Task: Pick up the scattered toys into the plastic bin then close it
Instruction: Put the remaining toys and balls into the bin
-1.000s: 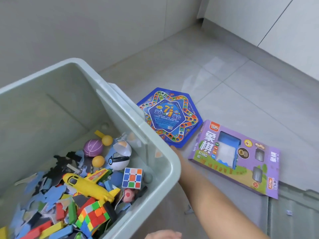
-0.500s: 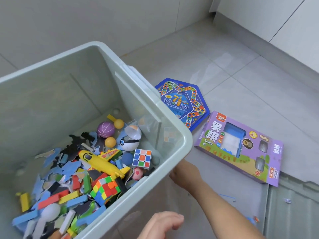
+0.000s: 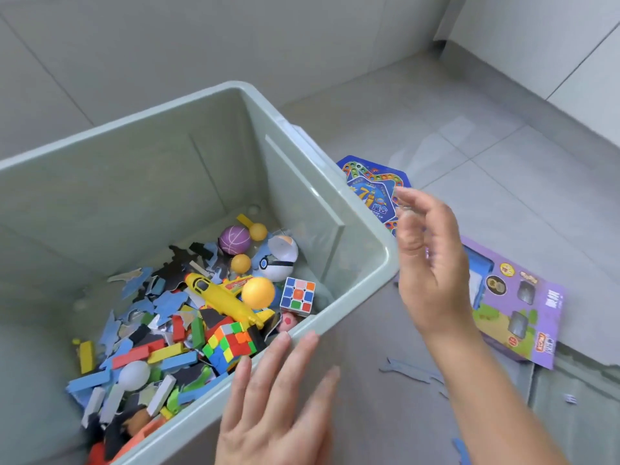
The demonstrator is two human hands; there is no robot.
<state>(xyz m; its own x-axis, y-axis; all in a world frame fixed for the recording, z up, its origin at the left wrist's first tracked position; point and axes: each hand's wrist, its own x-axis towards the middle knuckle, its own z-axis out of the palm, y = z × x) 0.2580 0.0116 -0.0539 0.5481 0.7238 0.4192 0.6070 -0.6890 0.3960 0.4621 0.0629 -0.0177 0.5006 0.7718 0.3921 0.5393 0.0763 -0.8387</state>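
My right hand (image 3: 432,263) has risen from the floor beside the bin (image 3: 365,307), fingers loosely spread, empty. Orange ball (image 3: 257,293) newly in the bin's 4 o'clock corner. Left hand (image 3: 278,407) spread flat against the near wall.

Orange ball (image 3: 257,293) over the yellow plane (image 3: 224,301) in the bin (image 3: 355,307); right hand (image 3: 432,263) empty at three o'clock, left hand (image 3: 278,404) flat on the near wall.

The plastic bin (image 3: 355,307) hides the blue hexagonal game board's (image 3: 377,193) left part, and the blurred right hand (image 3: 432,263) perhaps holds nothing.
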